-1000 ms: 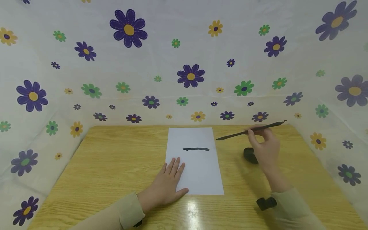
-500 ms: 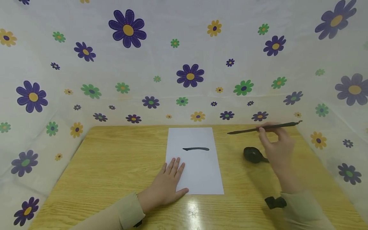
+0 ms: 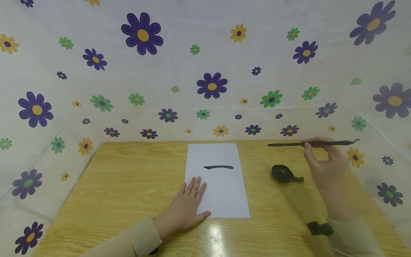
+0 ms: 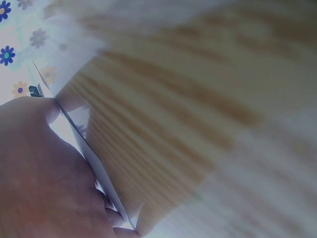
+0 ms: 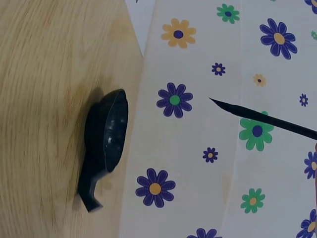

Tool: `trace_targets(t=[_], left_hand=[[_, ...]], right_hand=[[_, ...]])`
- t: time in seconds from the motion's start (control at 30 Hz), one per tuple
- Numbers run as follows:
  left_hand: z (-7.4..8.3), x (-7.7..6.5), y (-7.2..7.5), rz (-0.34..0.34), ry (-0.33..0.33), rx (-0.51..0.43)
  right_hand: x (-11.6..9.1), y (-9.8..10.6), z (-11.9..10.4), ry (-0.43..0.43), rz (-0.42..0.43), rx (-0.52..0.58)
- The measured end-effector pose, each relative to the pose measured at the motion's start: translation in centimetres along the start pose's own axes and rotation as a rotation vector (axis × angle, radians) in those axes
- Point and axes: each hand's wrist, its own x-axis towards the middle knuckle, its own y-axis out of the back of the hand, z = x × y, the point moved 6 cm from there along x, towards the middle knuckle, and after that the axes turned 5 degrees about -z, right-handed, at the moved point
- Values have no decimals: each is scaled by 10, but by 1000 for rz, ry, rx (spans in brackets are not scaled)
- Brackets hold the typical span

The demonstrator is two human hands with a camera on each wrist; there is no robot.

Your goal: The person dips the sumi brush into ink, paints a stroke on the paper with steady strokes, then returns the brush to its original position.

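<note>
My left hand (image 3: 183, 207) lies flat with straight fingers on the lower left of a white paper sheet (image 3: 224, 196). One black brush stroke (image 3: 219, 167) runs across the sheet's upper half. Up at the right, my right hand (image 3: 329, 167) pinches a dark writing brush (image 3: 285, 144) between thumb and fingers. The brush is held nearly level above the table, its tip towards the left. Below and left of that hand sits a black ladle-shaped ink dish (image 3: 282, 174). In the right wrist view the brush's dark pointed tip (image 5: 230, 106) touches nothing.
The wooden table (image 3: 128, 178) has its back edge against a white cloth (image 3: 179, 64) printed with flowers, which also hangs at both sides. A dark wrist camera (image 3: 320, 228) shows at the right sleeve.
My right hand has moved to the right with the brush, which has turned from slanted to nearly level. The ink dish's handle has come into sight. My left hand stays put on the paper.
</note>
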Motion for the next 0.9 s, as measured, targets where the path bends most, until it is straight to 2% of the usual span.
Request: trace_targets(t=[0.1,0.47,0.67,0.9], left_hand=[[-1,1,-1,3,3,0],[-1,0,-1,-3,11,-3],[0,0,0,2,9,-3],[0,1,-1,3,7,-5]], right_hand=[[-1,6,-2,-13,-10,-63],[-9,25,-6,179,-6,-170],[-16,28,-15,357,25,-212],[-28,26,-28,581,-88,-303]])
